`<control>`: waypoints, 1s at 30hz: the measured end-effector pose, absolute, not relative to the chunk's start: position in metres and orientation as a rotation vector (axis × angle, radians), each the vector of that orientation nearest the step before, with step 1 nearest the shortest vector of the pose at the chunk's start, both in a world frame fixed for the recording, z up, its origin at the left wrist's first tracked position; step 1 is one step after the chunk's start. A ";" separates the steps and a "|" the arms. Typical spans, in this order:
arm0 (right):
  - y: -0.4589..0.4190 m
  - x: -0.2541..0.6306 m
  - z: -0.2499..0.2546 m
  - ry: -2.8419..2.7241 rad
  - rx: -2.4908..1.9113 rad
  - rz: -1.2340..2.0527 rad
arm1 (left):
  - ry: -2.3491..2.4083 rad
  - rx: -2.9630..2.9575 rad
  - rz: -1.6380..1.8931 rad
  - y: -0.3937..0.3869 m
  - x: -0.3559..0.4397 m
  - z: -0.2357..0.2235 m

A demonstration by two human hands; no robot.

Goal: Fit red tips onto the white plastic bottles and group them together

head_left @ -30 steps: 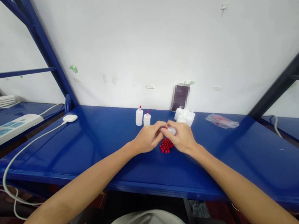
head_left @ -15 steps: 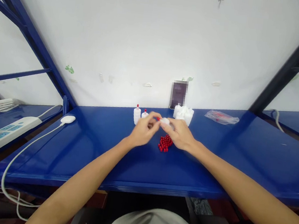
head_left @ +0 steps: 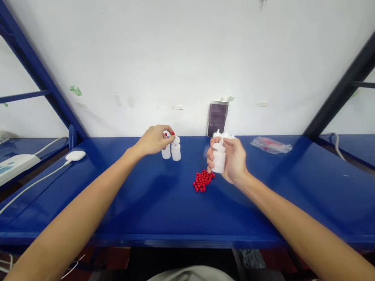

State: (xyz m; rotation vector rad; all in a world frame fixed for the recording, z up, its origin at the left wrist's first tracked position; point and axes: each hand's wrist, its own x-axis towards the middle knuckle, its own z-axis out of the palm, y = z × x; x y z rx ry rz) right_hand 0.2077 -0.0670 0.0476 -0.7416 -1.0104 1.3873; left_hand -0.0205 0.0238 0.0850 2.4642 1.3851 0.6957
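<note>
My left hand (head_left: 155, 140) is at the back of the blue table, its thumb and fingertips pinched at the red tip cap of a small white squeeze bottle (head_left: 176, 152), which leans slightly. Close beside it stands another white bottle (head_left: 166, 152), its upper part partly covered by my fingers. Over to the right, my right hand (head_left: 232, 159) is closed round a white squeeze bottle (head_left: 218, 161) held upright, with a pointed white nozzle and no red cap showing. Below that bottle lies a cluster of small red caps (head_left: 201, 181) on the table.
Behind my right hand are more white bottles (head_left: 218, 133), mostly hidden. A dark phone (head_left: 217, 119) leans on the wall. A clear plastic bag (head_left: 271, 145) with something red lies at the right. On the left are a white cabled device (head_left: 75, 155) and a power strip (head_left: 1, 173).
My hands have moved apart from the bottle they shared. The left has gone left to the standing bottles; the right now holds an uncapped bottle upright. The view has shifted slightly.
</note>
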 end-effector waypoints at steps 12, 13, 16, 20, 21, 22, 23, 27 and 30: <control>-0.066 0.203 0.045 -0.851 -0.801 1.479 | 1.600 2.737 0.840 -0.003 -0.004 0.086; -0.065 0.204 0.044 -0.827 -0.801 1.466 | 1.564 2.779 0.879 -0.012 0.000 0.080; -0.062 0.207 0.041 -0.758 -0.765 1.404 | 1.111 3.026 0.572 -0.032 0.014 0.057; -0.060 0.213 0.038 -0.736 -0.626 1.400 | 0.787 3.006 0.454 -0.037 0.020 0.025; -0.060 0.214 0.038 -0.743 -0.595 1.425 | 0.783 3.003 0.474 -0.036 0.020 0.020; -0.061 0.214 0.038 -0.752 -0.572 1.452 | 0.790 3.004 0.490 -0.036 0.019 0.015; -0.061 0.213 0.039 -0.764 -0.559 1.480 | 0.800 3.006 0.493 -0.035 0.018 0.012; -0.064 0.208 0.039 -0.840 -0.593 1.581 | 0.879 2.991 0.475 -0.034 0.018 0.008; -0.065 0.205 0.040 -0.913 -0.643 1.625 | 0.886 2.996 0.431 -0.032 0.019 0.007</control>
